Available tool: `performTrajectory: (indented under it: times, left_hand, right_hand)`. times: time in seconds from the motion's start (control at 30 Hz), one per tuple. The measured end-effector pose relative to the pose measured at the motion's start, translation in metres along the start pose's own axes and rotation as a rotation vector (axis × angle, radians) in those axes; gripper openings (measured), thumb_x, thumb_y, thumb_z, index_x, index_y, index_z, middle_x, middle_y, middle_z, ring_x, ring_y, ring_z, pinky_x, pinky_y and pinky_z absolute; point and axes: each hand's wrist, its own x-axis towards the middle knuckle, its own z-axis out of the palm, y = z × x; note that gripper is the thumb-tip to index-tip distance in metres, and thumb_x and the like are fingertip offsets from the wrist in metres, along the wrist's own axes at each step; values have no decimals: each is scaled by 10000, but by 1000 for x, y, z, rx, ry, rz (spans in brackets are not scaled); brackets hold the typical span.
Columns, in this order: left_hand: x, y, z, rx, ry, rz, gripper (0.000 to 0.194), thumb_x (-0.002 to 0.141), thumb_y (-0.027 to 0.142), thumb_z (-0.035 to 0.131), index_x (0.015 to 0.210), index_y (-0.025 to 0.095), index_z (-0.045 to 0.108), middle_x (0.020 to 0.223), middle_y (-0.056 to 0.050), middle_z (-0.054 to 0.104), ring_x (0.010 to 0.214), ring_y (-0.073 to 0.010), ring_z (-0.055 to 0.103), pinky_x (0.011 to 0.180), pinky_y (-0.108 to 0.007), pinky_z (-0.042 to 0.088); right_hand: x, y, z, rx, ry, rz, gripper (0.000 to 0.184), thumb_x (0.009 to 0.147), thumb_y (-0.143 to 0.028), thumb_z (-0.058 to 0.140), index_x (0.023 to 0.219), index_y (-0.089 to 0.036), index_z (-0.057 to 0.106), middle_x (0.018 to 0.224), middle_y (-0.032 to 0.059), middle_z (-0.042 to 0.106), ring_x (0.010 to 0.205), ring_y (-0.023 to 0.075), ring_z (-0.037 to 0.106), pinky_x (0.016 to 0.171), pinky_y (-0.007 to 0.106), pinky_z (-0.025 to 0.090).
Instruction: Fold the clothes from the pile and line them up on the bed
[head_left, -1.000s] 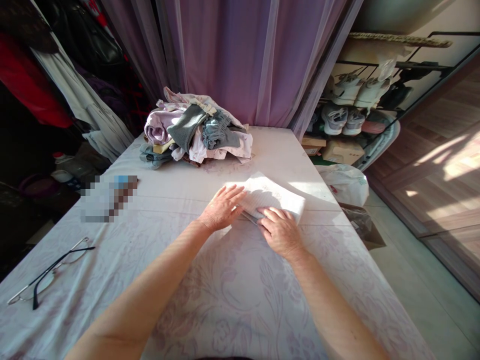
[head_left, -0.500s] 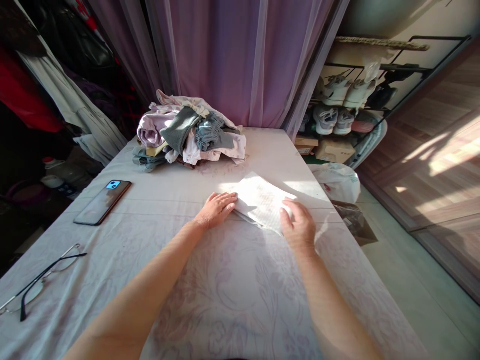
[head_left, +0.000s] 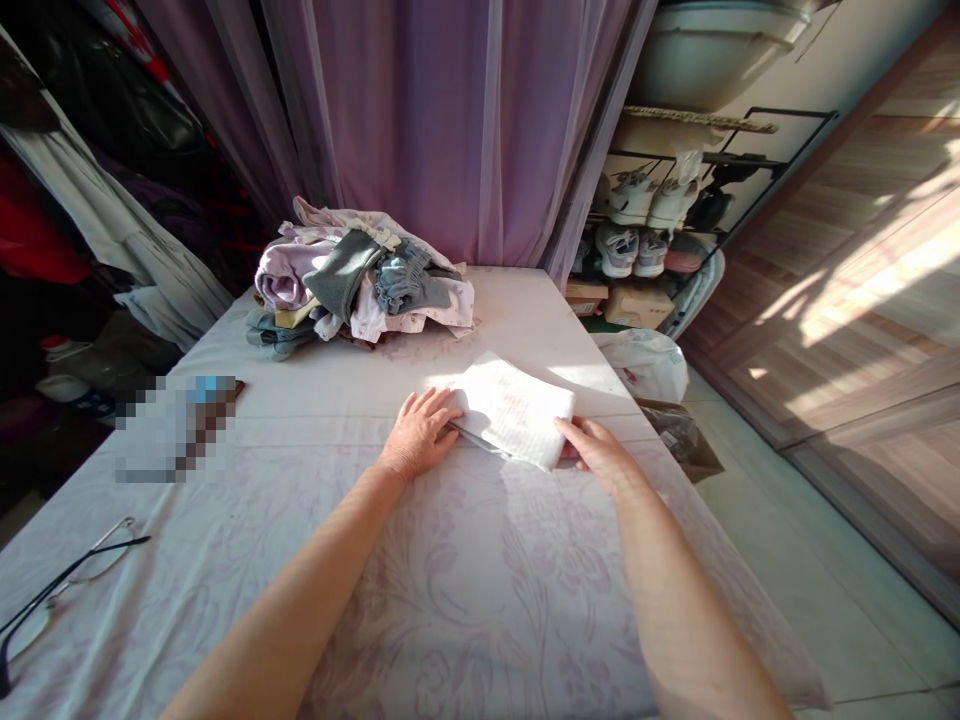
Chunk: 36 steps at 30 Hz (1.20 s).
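Note:
A folded white cloth (head_left: pixel 514 405) with a ribbed texture lies on the table, brightly lit by sun; whether it is a garment I cannot tell. My left hand (head_left: pixel 418 432) rests flat with fingers spread, its fingertips touching the left edge of the cloth. At the right corner, my right hand (head_left: pixel 600 452) pinches the cloth's edge, with some fingers tucked beneath it. A greyish layer shows under the front left edge of the fold. Behind the cloth sits a heap of crumpled clothes (head_left: pixel 367 280) in lilac, grey and pale pink.
Eyeglasses (head_left: pixel 67 580) lie at the table's left, and a pixelated phone (head_left: pixel 176 430) is farther back. The tablecloth (head_left: pixel 480 600) has a pale floral print. A purple curtain (head_left: pixel 420 120) hangs behind. A shoe rack (head_left: pixel 675 160) and a plastic bag (head_left: pixel 649 365) stand at the right.
My right hand has shifted from lying over the cloth's right end to gripping its edge, with fingers beneath. The right end now looks straighter. The whole view has shifted slightly.

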Motion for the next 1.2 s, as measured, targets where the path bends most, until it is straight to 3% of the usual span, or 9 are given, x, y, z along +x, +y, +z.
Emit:
performTrajectory:
  times: [0.17,0.3,0.43,0.53,0.63,0.73,0.9,1.07,1.2]
  left_hand:
    - [-5,21,5,27,-85,282,490,942,292,510,1431,318,504,1581,-47,388,1485,-283,274,1221,-539,184]
    - [-3,22,10,-29,-146,342,440,950,348,517,1387,326,558,1575,-57,397,1474,-315,295,1202,-569,208]
    - [-4,11,13,-244,-4,302,366,931,331,533,1276,295,649,1479,-65,525,1406,-288,419,1194,-538,265]
    - [-8,2,13,-549,218,76,338,920,351,540,1210,251,680,1368,-82,623,1304,-255,535,1156,-476,362]
    - [-10,-5,11,-892,386,-213,361,883,443,586,1143,218,698,1255,-91,691,1211,-241,607,1098,-425,435]
    - [-10,-13,6,-1112,488,-394,459,790,560,665,1056,189,708,1179,-105,720,1152,-255,633,1046,-427,475]
    - [-9,-24,-1,-1371,554,-545,585,690,638,722,1058,185,677,1258,-122,664,1109,-265,647,878,-390,563]
    - [-12,-29,0,-1279,569,-559,533,762,604,663,1101,192,662,1266,-111,658,1110,-247,648,916,-392,551]
    - [-18,-24,0,-863,485,-315,389,876,516,564,1087,216,693,1174,-81,712,1126,-228,638,1029,-414,487]
  right_hand:
    - [-7,-6,6,108,-11,-6,352,813,-450,650,1040,-181,653,961,94,755,853,216,715,655,275,561]
    - [-9,-5,19,293,-27,-63,322,721,-429,691,930,-187,650,894,82,753,882,237,704,668,293,570]
    - [-9,-13,33,601,45,-41,334,549,-361,738,824,-209,626,739,39,721,754,228,679,572,284,525]
    - [-11,-39,24,695,163,-124,350,513,-332,723,827,-211,625,714,16,701,684,208,644,562,292,501]
    - [-18,-79,4,477,251,-334,348,582,-402,695,866,-212,627,716,0,672,683,203,629,604,311,493]
    - [-32,-114,-1,-120,405,-593,307,659,-416,675,891,-217,645,813,11,669,784,218,631,705,331,496]
    - [-56,-110,69,-861,398,-807,380,779,-266,628,1155,-207,638,1161,117,657,1032,272,610,865,360,484]
    - [-67,-58,139,-887,80,-862,346,880,-332,582,1196,-200,633,1129,112,696,1021,255,636,896,363,500]
    - [-50,-42,117,-653,136,-907,308,940,-254,453,1147,-229,681,1130,59,732,1037,189,665,923,286,494]
